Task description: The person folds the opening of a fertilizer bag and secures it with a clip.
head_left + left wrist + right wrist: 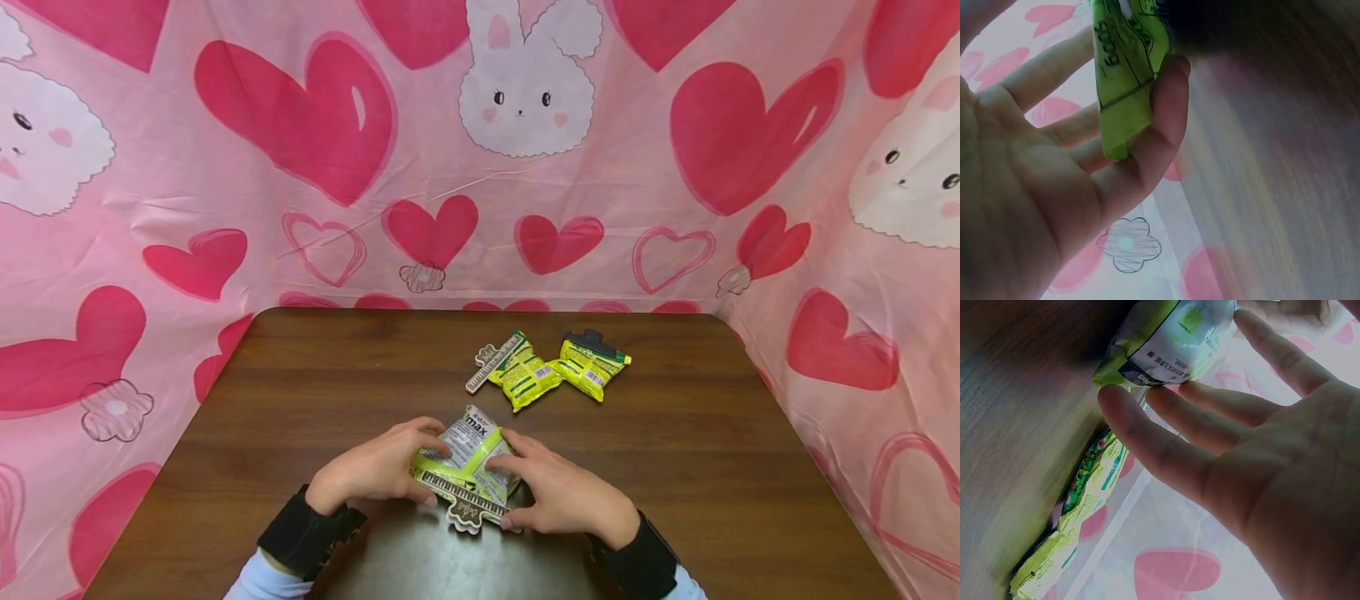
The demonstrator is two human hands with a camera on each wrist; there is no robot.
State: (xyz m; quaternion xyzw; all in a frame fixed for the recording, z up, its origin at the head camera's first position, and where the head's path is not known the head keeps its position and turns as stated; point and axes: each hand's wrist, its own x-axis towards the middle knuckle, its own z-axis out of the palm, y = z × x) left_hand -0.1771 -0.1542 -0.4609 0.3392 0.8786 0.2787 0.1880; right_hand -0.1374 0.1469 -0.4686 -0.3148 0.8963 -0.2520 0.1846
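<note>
A silver-and-lime packet [474,432] printed "max" lies near the table's front, and "500g" shows on its lime side in the left wrist view. Along its near edge sits a piano-keyboard clip [466,510] with a scalloped tag. My left hand [378,468] grips the packet's left side, with one digit over the lime edge [1124,115] and other fingers behind it. On the right side, my right hand [566,492] touches the packet with spread, fairly straight fingers. Its thumb reaches the clip's right end; in the right wrist view the fingertips meet the packet's edge [1166,347].
Farther back lie two small yellow packets. The left yellow packet [531,379] carries another piano-keyboard clip [492,364]; the right yellow packet [588,373] has a black clip [592,340] on top. A pink cloth [427,175] with hearts and rabbits surrounds the brown table [315,367].
</note>
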